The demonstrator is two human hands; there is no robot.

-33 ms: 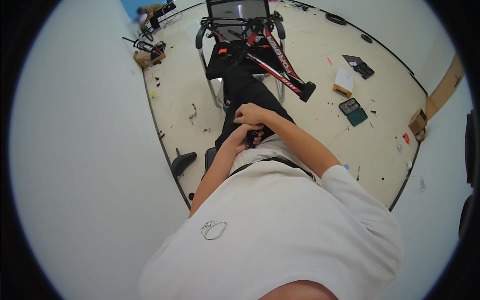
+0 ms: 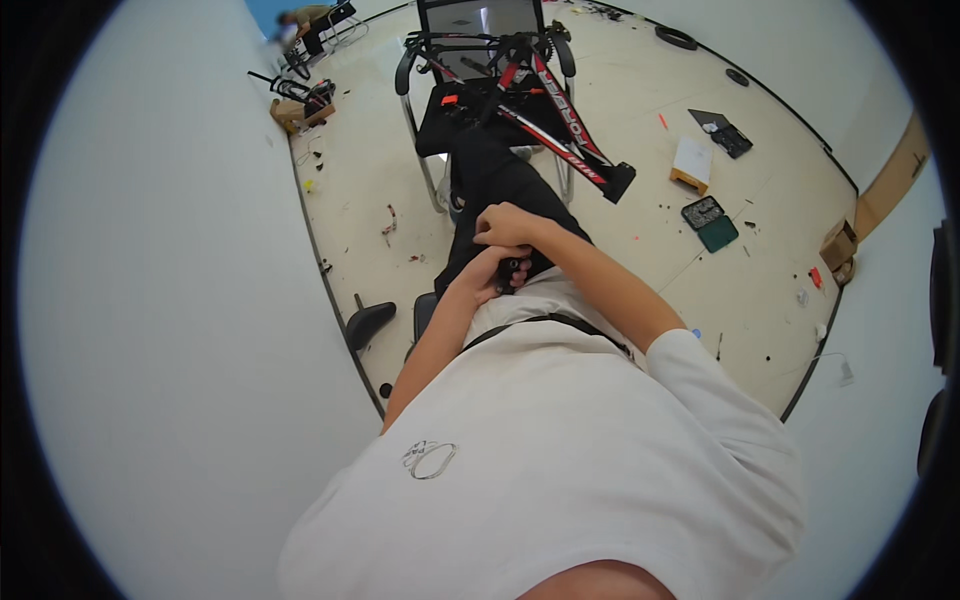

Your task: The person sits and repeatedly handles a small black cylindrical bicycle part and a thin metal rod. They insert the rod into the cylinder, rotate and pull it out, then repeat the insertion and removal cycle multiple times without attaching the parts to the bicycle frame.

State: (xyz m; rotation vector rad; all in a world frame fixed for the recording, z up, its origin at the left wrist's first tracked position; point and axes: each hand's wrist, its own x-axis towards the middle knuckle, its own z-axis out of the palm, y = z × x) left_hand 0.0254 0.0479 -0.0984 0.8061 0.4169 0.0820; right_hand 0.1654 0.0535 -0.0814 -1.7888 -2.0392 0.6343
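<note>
Low over my lap, my left hand [image 2: 484, 274] is wrapped around a small black part [image 2: 510, 270] with a round opening at its end. Its exact kind is mostly hidden by the fingers. My right hand [image 2: 507, 226] lies just above and across it, back of the hand upward, fingers curled down. Whatever those fingers hold is out of sight. Beyond my knees, a red, black and white bicycle frame [image 2: 545, 132] rests across a black office chair [image 2: 432, 130] with metal armrests.
On the floor at right lie an open green case of small parts [image 2: 703, 212], a white-topped box [image 2: 691, 162] and a black tool case [image 2: 730, 140]. A bicycle saddle [image 2: 371, 324] is by the left wall. Another person [image 2: 310, 22] bends over at the far left.
The whole view has shifted very slightly. Both hands keep the same pose around the black part.
</note>
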